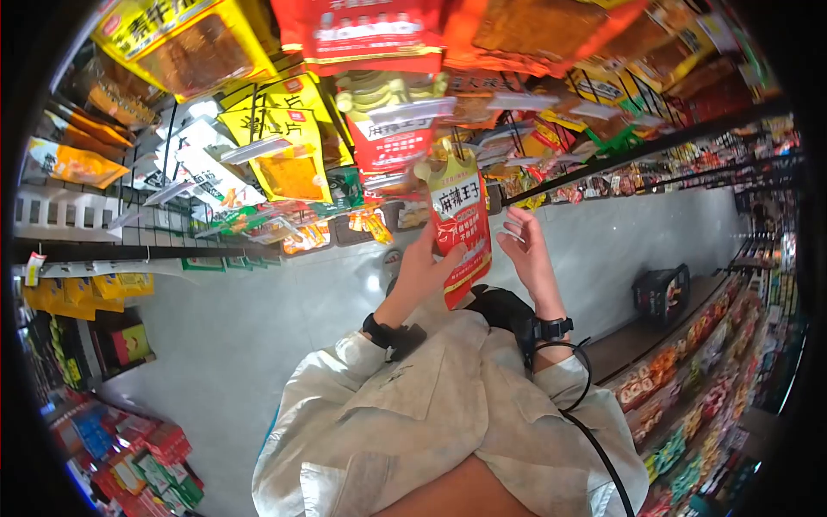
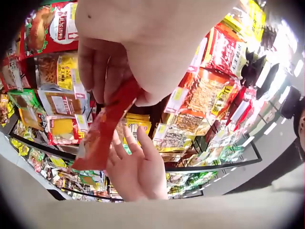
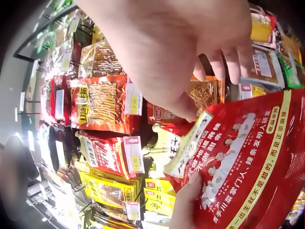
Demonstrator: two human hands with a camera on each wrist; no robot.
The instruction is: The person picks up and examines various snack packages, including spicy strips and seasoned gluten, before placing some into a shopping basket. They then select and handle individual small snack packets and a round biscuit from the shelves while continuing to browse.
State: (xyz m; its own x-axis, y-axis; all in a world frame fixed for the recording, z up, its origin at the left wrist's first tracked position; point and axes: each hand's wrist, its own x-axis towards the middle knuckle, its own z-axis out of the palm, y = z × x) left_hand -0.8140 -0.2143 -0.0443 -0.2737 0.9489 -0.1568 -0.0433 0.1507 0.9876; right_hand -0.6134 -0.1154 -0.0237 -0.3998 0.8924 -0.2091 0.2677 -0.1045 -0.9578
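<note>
A red snack packet with a pale top hangs upright in front of the body, pinched along its side by my left hand. Seen from the left wrist, the packet is nearly edge-on between the left thumb and fingers. My right hand is raised just right of the packet with its fingers loosely bent, holding nothing. In the right wrist view the packet's printed red face fills the lower right, below the right hand; the left thumb lies on its edge.
Hanging snack packets fill the rack ahead, among them a yellow one and a red one. A black rail runs to the right. A dark basket stands on the floor at right, near a long shelf of packets.
</note>
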